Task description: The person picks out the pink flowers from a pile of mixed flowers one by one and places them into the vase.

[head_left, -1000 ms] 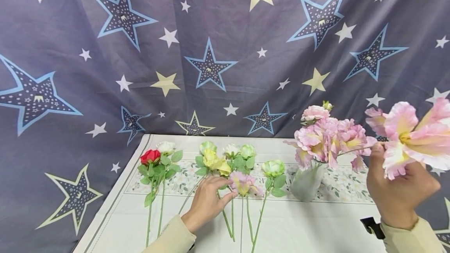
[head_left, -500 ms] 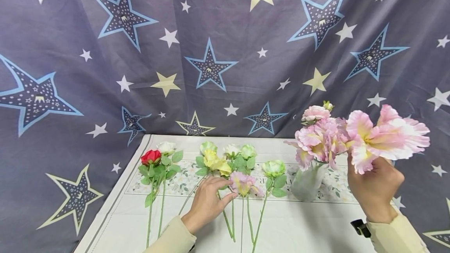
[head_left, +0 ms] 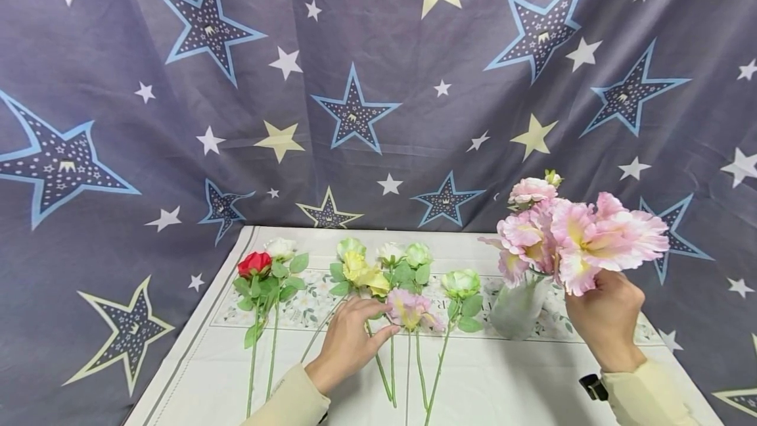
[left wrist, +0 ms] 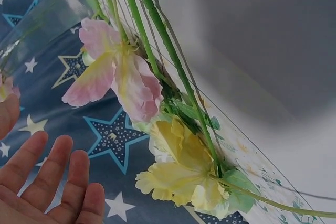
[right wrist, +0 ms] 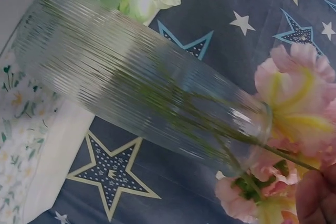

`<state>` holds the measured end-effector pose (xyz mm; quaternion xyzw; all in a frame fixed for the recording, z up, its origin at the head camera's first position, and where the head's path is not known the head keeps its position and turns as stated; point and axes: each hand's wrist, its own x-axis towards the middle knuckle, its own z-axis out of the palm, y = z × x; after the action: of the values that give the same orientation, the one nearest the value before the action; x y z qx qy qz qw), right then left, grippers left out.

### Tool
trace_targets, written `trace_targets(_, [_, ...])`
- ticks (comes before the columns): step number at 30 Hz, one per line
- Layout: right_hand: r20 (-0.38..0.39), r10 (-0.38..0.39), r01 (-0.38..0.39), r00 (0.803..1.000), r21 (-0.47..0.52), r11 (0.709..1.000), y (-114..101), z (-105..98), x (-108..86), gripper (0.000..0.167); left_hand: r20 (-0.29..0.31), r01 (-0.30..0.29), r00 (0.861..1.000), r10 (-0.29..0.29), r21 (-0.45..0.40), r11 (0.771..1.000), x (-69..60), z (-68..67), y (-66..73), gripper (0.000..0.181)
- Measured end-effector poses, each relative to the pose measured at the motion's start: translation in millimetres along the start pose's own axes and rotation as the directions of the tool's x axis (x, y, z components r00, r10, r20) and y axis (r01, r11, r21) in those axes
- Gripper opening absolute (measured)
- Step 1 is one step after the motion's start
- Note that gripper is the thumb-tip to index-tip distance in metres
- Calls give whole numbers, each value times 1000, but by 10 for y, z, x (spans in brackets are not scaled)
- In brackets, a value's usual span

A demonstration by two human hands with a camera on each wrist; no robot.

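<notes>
My right hand (head_left: 608, 321) pinches the stem of a pink flower (head_left: 612, 238) just below its bloom, at the right of the head view. In the right wrist view that stem (right wrist: 290, 157) runs into the mouth of a clear ribbed vase (right wrist: 121, 72). Several pink blooms (head_left: 526, 235) stand in the vase. My left hand (head_left: 350, 340) hovers over or rests by the flowers on the table, its fingers loosely extended. Nothing is between those fingers in the left wrist view. Nearest to it are a pink flower (left wrist: 113, 72) and a yellow flower (left wrist: 184, 171).
A red rose (head_left: 254, 264) and a white rose (head_left: 279, 248) lie at the left of the white table (head_left: 473, 380). Several green and white roses lie in the middle, including a green one (head_left: 460, 283) near the vase. A starry cloth (head_left: 378, 31) hangs behind.
My right hand has moved left toward the vase, carrying the pink flower, whose bloom now overlaps those in the vase. The left hand has stayed in place.
</notes>
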<state>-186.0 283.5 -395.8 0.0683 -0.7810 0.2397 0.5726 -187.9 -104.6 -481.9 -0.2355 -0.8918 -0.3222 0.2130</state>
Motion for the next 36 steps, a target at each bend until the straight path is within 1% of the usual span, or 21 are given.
trace_targets(6, [38, -5, 5, 999, -6, 1000, 32, 76, -69, 18, -1, -3, 1000, 3, 4, 1000, 1, 4, -2, 36])
trace_targets(10, [67, 0, -1, 998, 15, 1000, 47, 120, -111, 15, -4, -4, 1000, 4, 5, 1000, 2, 8, -2, 36])
trace_targets(12, [104, 3, -6, 995, 25, 1000, 55, 137, -133, 7, -3, -4, 1000, 4, 1, 1000, 3, 6, 0, 36])
trace_targets(14, [149, 14, -19, 989, 29, 999, 59, 150, -159, 4, -2, -4, 1000, 4, -2, 1000, 4, 6, 1, 37])
trace_targets(16, [186, 20, -25, 982, 26, 999, 61, 159, -179, 9, 2, -1, 1000, 1, -5, 1000, 6, 5, 4, 37])
trace_targets(18, [206, 23, -26, 978, 13, 1000, 67, 165, -196, 9, 4, 2, 1000, -2, -5, 1000, 6, 8, 5, 38])
trace_targets(25, [199, 25, -20, 980, -24, 1000, 82, 166, -222, 8, 9, 5, 1000, -5, -6, 1000, 0, 20, 0, 36])
trace_targets(32, [180, 88, -87, 980, -11, 996, 78, 151, -253, 25, 5, -4, 1000, 4, -6, 1000, 11, 16, -1, 38])
trace_targets(36, [180, 104, -101, 978, -23, 995, 68, 139, -261, 19, 0, -11, 1000, 11, -5, 1000, 13, 14, -2, 38])
